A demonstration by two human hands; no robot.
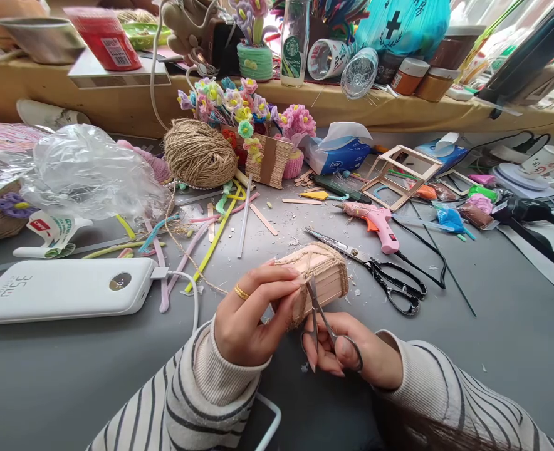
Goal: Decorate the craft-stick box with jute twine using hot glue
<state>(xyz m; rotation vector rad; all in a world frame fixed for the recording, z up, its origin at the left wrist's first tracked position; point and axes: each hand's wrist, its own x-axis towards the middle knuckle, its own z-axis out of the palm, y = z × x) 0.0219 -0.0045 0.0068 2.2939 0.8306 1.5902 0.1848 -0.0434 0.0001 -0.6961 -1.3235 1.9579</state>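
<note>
My left hand (258, 307) pinches the twine on a small box of wooden craft sticks (331, 282), close to its left end. Twine runs along the box's edges, and a loose strand trails left toward a ball of jute twine (199, 152). In my right hand (347, 347) is a pair of small metal scissors (318, 307), fingers through the loops. Their blades point up at the twine beside my left fingertips. Whether the blades have the twine between them is too small to tell.
Large black-handled scissors (390, 275) and a pink glue gun (373, 222) lie right of the box. A white power bank (70, 285) with a cable is at left. Behind stand a stick frame (402, 175), a tissue pack (340, 150) and yarn flowers (239, 103).
</note>
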